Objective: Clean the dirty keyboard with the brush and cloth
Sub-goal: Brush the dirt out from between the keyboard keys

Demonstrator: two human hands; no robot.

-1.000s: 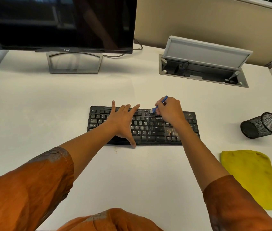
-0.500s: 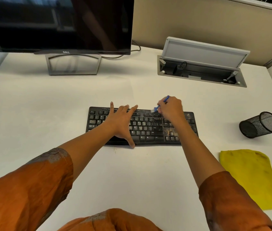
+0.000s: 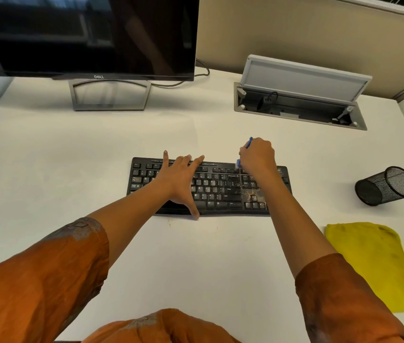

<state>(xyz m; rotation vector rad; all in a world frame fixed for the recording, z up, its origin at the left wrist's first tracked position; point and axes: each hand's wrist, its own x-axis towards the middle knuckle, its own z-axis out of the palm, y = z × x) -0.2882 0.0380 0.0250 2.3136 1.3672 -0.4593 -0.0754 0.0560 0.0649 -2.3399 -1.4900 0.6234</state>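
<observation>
A black keyboard (image 3: pixel 217 191) lies on the white desk, with brown dirt around its arrow keys at the right. My left hand (image 3: pixel 180 179) rests flat on the keys left of centre, fingers spread and the thumb at the front edge. My right hand (image 3: pixel 258 155) grips a blue brush (image 3: pixel 248 142) over the keyboard's top row, right of centre; only the handle end and a bit of blue near the keys show. A yellow cloth (image 3: pixel 374 261) lies flat on the desk to the right, untouched.
A dark Dell monitor (image 3: pixel 92 35) on a grey stand sits at the back left. An open cable hatch (image 3: pixel 300 102) is at the back right. A black mesh pen cup (image 3: pixel 386 185) lies on its side to the right of the keyboard.
My right hand with the brush has shifted a little to the right along the top row. My left hand stays flat on the keys.
</observation>
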